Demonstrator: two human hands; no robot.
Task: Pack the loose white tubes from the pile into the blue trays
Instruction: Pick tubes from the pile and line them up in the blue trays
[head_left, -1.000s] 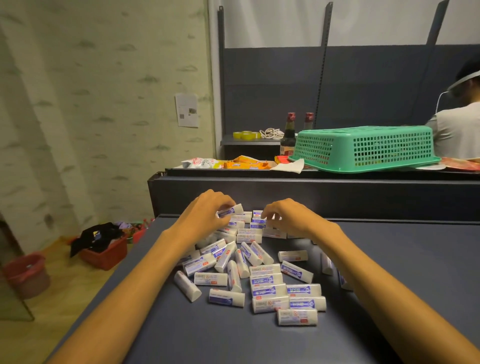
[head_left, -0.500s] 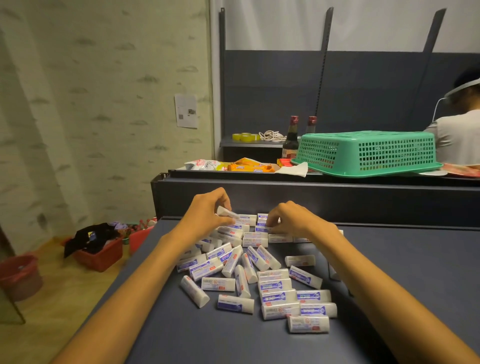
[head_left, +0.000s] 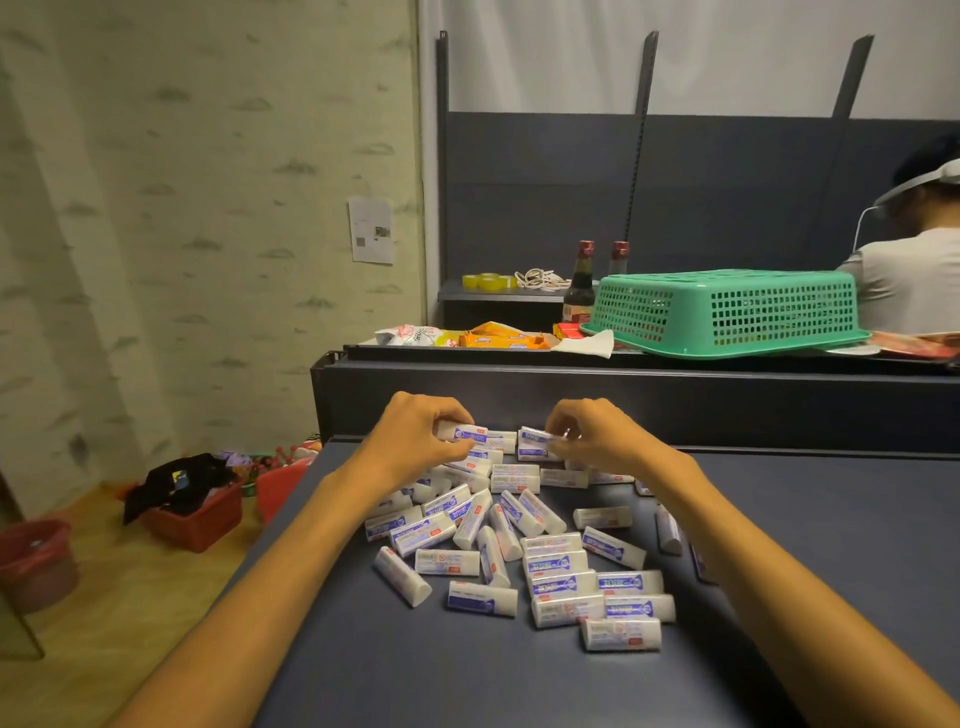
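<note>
- Left hand (head_left: 415, 439): at the far left edge of the pile (head_left: 524, 540), fingers (head_left: 453, 415) curled round one tube (head_left: 464, 432). That tube lies roughly level, its blue-printed end pointing right, raised just above the tubes beneath it.
- Right hand (head_left: 597, 436): at the far right edge of the pile, fingers curled and pinching a second tube (head_left: 535, 435) at its right end. This tube touches or sits just above the far row; which of the two cannot be told.
- The two hands are near each other, a small gap between them.
- Pile: white tubes with blue and red print, loose on the dark tabletop (head_left: 831, 545), lying flat at mixed angles. Several at the near right lie side by side in rows. A few strays lie to the right, partly hidden by the right forearm.
- Far of the tabletop: a raised dark ledge carrying an upturned green basket (head_left: 727, 312), orange snack packs (head_left: 498, 340), a white tissue (head_left: 587, 345) and two dark bottles (head_left: 579, 291) with red caps.
- Far shelf: yellow tape rolls (head_left: 488, 281) and a bundle of rubber bands (head_left: 540, 279).
- Far right: another person (head_left: 914, 275) in a grey top, seen from behind.
- Floor, left: a red crate (head_left: 195, 519) with dark cloth, and a red bucket (head_left: 36, 556).
</note>
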